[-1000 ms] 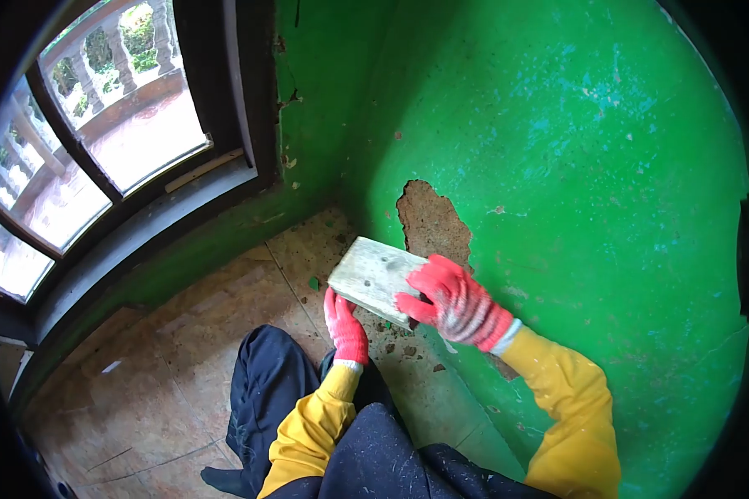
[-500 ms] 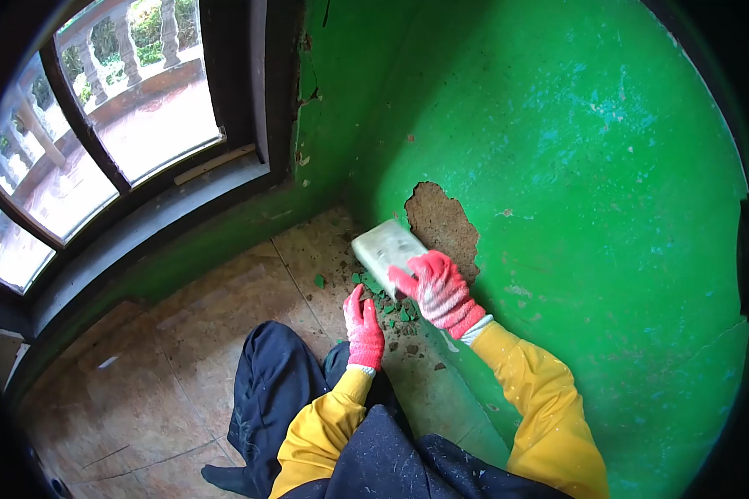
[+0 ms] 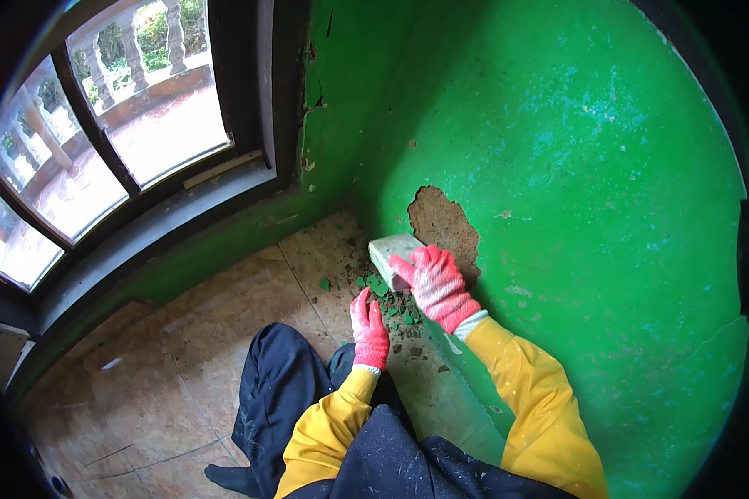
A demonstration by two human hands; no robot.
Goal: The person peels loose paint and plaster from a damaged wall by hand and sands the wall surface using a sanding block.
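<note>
A pale, dirt-marked rectangular block is gripped in my right hand, which wears a red-and-white work glove. The block is tilted beside a bare brown patch in the green wall; whether it touches the wall I cannot tell. My left hand, gloved the same way, hovers over my knee, fingers stretched out and holding nothing. Broken green paint chips and brown crumbs lie on the floor just ahead of it, below the block.
The green wall rises along my right side and meets another wall in the corner ahead. A dark-framed window with a low sill is at the left. Tiled floor spreads around my bent legs.
My right hand has turned the block so that its broad face shows less. The left hand has shifted slightly right in view, along with a small camera movement.
</note>
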